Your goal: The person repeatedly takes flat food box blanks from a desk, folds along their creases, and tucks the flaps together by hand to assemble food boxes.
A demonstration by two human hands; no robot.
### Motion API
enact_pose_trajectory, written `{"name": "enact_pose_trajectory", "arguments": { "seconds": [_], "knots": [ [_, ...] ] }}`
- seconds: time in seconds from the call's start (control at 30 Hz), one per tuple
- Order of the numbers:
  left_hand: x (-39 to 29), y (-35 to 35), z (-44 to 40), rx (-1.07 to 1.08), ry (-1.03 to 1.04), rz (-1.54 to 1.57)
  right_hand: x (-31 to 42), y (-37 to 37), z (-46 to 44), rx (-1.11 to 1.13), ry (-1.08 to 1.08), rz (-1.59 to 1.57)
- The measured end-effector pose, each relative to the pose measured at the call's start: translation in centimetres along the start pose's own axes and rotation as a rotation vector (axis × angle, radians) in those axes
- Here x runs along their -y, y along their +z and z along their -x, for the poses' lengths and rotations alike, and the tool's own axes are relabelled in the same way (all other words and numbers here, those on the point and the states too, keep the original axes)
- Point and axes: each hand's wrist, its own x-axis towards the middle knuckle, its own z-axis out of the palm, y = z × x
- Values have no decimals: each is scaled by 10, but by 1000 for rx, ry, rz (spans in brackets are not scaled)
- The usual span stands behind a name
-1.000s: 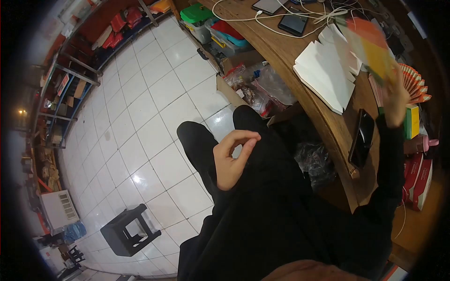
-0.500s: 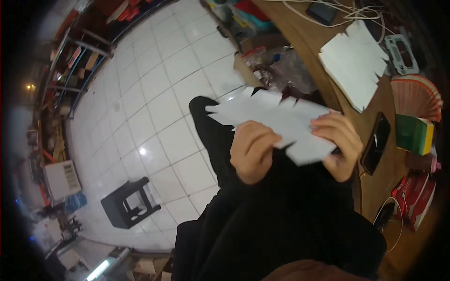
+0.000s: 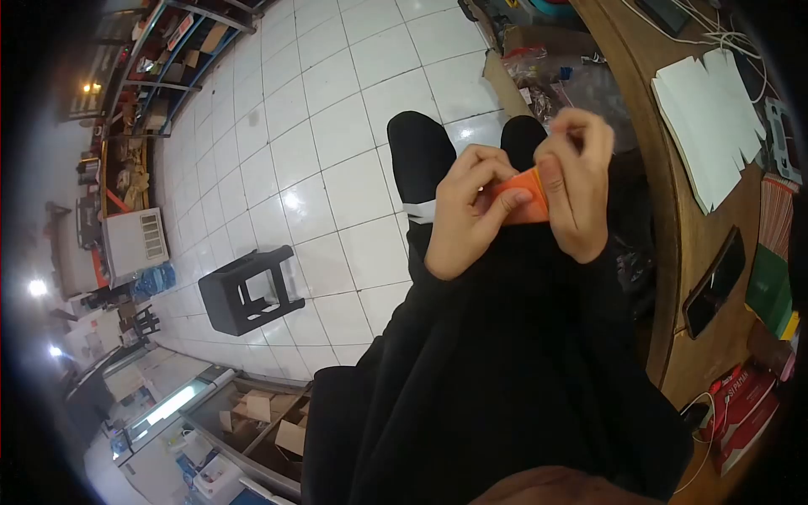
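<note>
In front of my lap, my left hand (image 3: 473, 209) pinches a small flat orange piece (image 3: 528, 210) that looks like paper, its thumb lying across the front. My right hand (image 3: 581, 181) grips the right edge of the same piece with its thumb, fingers curled above. A thin yellowish line runs along that edge. Part of a white sheet (image 3: 418, 210) shows on my thigh, left of my left hand; the rest is hidden. On the table at the right lies a stack of white paper sheets (image 3: 707, 122) with notched edges.
The wooden table (image 3: 673, 278) carries a black phone (image 3: 715, 282), a green-and-yellow box (image 3: 770, 290), a fanned striped bundle (image 3: 776, 210), white cables (image 3: 728, 34) and a red package (image 3: 745, 412). A black stool (image 3: 252, 290) lies on the tiled floor. Clear plastic bags (image 3: 589, 88) sit beside the table.
The notched white sheet has left both hands, and a white part now shows on my thigh. Both hands now hold the orange piece, close together. The view has shifted.
</note>
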Motion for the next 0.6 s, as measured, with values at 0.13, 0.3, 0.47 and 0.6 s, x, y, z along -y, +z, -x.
{"name": "enact_pose_trajectory", "arguments": {
  "seconds": [0.13,0.3,0.47,0.6],
  "knots": [
    [-3,13,3,-252,-106,406,10,3,9,-95,-95,-104],
    [3,16,8,-239,9,457,1,20,19,-151,-197,-81],
    [0,10,3,-270,-49,409,6,3,16,-120,128,-333],
    [-3,4,0,-381,-112,318,-6,-6,12,-68,116,-446]
  ]
}}
